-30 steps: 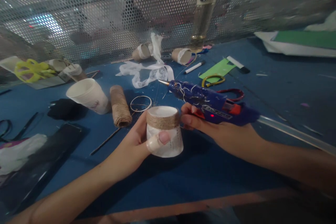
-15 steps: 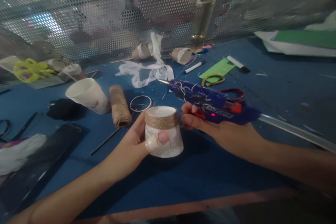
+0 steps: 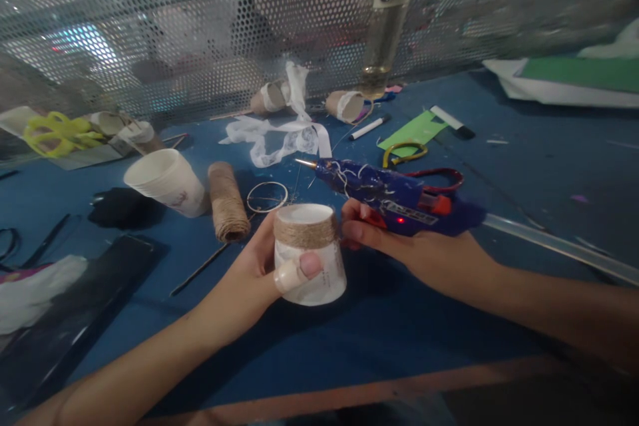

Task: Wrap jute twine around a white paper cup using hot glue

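My left hand (image 3: 279, 266) is closed around a white paper cup (image 3: 324, 276), turned with its narrow end up. Brown twine (image 3: 305, 233) is wound in a band near the cup's upper end. The thumb, wrapped in a bandage, lies across the cup's front. My right hand (image 3: 394, 243) grips a blue glue gun (image 3: 379, 190) with its red light lit and a clear glue stick (image 3: 564, 246) out of its back. The gun's metal tip points left, above and apart from the cup. A spool of twine (image 3: 228, 203) lies left of the cup.
White stacked cups (image 3: 167, 180) lie tilted at left, by a black bundle (image 3: 122, 208). Yellow scissors (image 3: 62, 133) rest in a box. White lace (image 3: 274, 140), a marker (image 3: 369, 128) and green paper (image 3: 414, 132) lie behind. A perforated metal panel (image 3: 200, 46) bounds the back.
The glue gun has moved slightly left and down in my right hand. The cup has shifted a little left and down. Everything else stays put.
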Available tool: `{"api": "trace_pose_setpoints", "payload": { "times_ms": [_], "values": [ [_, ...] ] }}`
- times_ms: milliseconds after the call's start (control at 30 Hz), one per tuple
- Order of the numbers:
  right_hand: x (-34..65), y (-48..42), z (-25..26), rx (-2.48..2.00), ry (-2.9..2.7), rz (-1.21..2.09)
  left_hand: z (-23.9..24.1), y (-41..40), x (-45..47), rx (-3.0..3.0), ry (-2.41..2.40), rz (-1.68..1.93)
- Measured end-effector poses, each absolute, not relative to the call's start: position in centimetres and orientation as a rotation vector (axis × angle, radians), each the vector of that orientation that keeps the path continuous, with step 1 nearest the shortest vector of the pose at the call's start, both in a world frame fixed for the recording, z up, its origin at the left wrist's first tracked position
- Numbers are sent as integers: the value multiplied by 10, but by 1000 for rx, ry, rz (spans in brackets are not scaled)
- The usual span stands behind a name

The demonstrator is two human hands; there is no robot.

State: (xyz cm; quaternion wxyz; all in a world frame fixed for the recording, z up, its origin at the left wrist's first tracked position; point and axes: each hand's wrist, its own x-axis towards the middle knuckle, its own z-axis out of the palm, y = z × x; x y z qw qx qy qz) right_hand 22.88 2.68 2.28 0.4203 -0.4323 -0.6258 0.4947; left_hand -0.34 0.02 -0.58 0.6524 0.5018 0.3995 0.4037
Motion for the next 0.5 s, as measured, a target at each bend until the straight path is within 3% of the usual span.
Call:
{"api": "trace_pose_setpoints", "payload": {
  "times_ms": [500],
  "values": [
    [225, 26, 24, -1176, -1516, 1248, -6, 0, -3, 1144, 905, 869]
  ]
}}
